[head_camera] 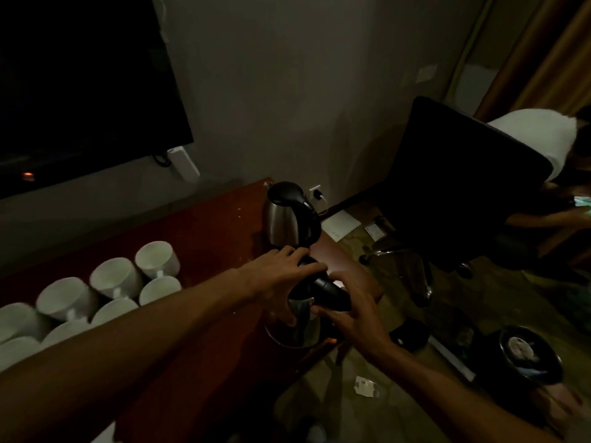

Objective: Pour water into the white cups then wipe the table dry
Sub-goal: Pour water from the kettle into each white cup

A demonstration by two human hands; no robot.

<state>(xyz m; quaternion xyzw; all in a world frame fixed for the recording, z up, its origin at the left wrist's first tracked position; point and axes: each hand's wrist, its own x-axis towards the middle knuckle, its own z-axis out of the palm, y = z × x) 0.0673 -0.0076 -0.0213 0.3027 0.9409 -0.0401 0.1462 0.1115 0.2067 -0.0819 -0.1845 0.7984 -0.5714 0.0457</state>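
Note:
Several white cups (115, 276) stand in two rows on the left of the dark red table (204, 225). Two steel kettles with black lids sit near the table's right edge. The far kettle (284, 219) stands alone. On the near kettle (303, 318), my left hand (281, 276) lies over the black lid with its fingers spread. My right hand (355, 308) grips the near kettle's black handle from the right, with the thumb against the steel body.
A black office chair (454, 193) stands right of the table, with a seated person (563, 199) behind it. Papers (340, 225) lie on the floor and a round bin (527, 359) stands at the lower right. A dark TV (80, 91) hangs on the wall.

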